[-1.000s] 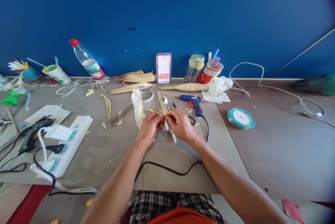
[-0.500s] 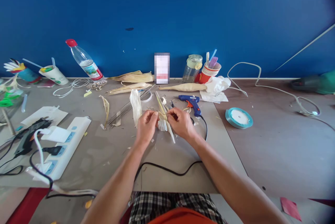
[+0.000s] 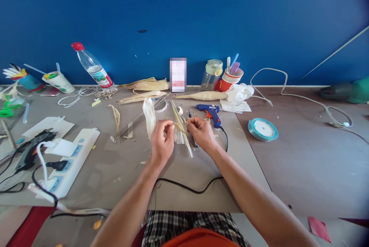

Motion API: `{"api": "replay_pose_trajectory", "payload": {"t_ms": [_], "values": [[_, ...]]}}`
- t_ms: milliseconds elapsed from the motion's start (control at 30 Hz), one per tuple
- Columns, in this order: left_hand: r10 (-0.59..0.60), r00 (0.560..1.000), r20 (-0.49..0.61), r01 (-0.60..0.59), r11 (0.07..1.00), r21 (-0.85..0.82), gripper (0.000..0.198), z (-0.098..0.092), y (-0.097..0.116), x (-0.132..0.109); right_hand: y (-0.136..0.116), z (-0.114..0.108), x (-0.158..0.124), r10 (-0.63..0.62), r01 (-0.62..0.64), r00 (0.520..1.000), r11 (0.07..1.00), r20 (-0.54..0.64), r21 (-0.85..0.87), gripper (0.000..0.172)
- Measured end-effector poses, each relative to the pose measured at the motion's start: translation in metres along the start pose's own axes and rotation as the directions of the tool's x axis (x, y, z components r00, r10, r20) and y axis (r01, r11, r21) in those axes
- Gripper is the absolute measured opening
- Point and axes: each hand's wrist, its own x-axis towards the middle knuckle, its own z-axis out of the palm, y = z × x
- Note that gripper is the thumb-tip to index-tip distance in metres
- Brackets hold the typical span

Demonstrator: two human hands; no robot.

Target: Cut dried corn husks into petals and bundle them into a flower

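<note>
Hands [image 3: 162, 138] [image 3: 202, 134] farther apart, pinched, husk strip [image 3: 180, 128] between

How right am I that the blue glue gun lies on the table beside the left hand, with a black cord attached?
Not quite: the head view shows the blue glue gun beside the right hand, not the left hand. It does lie on the table, with a black cord attached.
</note>
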Motion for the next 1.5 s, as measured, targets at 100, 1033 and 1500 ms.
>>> {"api": "replay_pose_trajectory", "payload": {"t_ms": [100,1033,1500], "values": [[-0.045,0.989,-0.143,0.039,0.998,-0.043,0.017,-0.002,-0.001,0.002,0.002,-0.001,0.001,-0.006,0.006,1.000,1.000,0.006,-0.017,0.012],[-0.083,0.943,0.323,0.079,0.997,0.027,0.013,0.003,-0.011,0.006,0.005,-0.007,-0.001,-0.259,0.300,0.949,0.916,0.181,-0.266,0.013],[-0.533,0.666,0.522,0.684,0.157,-0.713,0.015,0.010,0.003,0.008,0.003,0.018,-0.008,-0.018,-0.049,0.974,0.957,0.224,0.286,0.020]]}}
